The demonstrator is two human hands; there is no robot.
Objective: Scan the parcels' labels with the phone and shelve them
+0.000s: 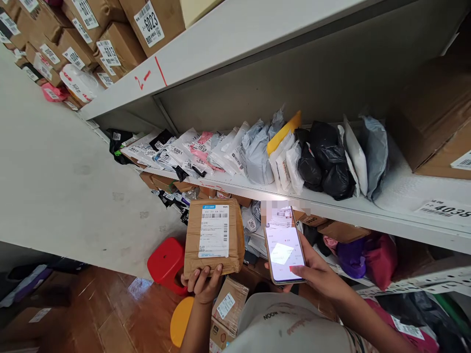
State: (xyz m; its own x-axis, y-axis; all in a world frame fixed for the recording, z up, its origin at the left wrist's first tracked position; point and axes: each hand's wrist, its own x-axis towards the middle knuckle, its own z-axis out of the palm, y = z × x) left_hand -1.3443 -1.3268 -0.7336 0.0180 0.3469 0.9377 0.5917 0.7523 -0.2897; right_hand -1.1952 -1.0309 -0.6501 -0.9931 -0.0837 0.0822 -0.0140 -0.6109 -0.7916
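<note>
My left hand (204,284) grips the lower edge of a brown cardboard parcel (194,230). A white shipping label (214,233) with barcodes and a blue strip faces up on it. To the right, my right hand (312,267) is wrapped round a smartphone (285,250), its thumb on a red button low on the lit screen. The upper part of that screen shows a picture of a label with a barcode. Parcel and phone are held apart, side by side, in front of the shelf.
White shelves (324,208) carry grey, white and black mailer bags (331,157). Numbered boxes (149,24) sit on the upper level, and a large carton (437,113) at right. Below stand a red stool (165,260), a yellow round seat (181,321) and cartons (230,304) on the floor.
</note>
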